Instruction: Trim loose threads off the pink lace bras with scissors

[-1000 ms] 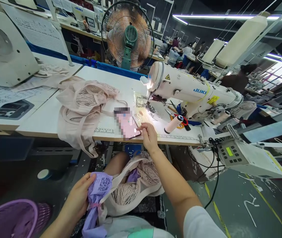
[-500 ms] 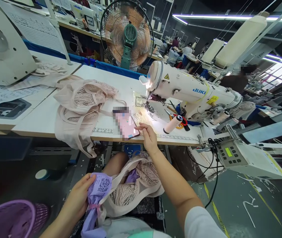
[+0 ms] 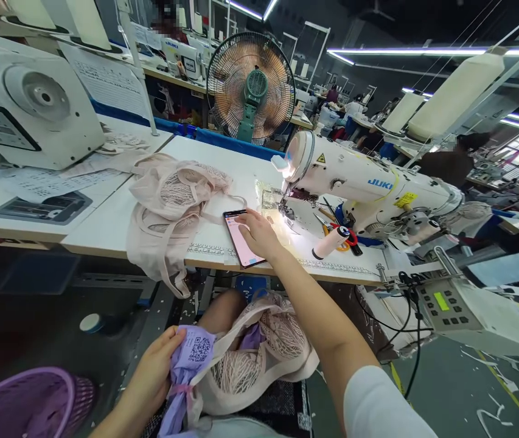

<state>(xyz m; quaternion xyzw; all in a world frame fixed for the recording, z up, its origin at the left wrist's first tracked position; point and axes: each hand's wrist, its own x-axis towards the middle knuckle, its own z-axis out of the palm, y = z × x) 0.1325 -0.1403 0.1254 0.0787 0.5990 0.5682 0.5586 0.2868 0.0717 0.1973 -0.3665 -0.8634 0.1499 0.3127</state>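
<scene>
My left hand (image 3: 161, 356) pinches a purple fabric tag (image 3: 195, 347) printed with a QR code, tied with a pink band. Beside it, beige lace bras (image 3: 236, 371) lie across my lap. On the table's front edge rests a smartphone (image 3: 240, 243) with a pink screen. My right hand (image 3: 259, 232) reaches over its right side, fingers stretched out at the upper part of the screen; whether a fingertip touches the glass I cannot tell. More beige bras (image 3: 172, 194) are heaped left of the phone, partly hanging over the edge.
A JUKI sewing machine (image 3: 364, 176) stands right of the phone, its lamp lit. Near it lie a pink thread spool (image 3: 331, 243) and scissors (image 3: 348, 234). A control box (image 3: 455, 310) hangs at right. A fan (image 3: 250, 91) stands behind; a purple basket (image 3: 65, 395) is at lower left.
My right hand has moved from the phone's lower right edge up over its screen, and its fingers have spread. The view has shifted, while my left hand keeps hold of the tag.
</scene>
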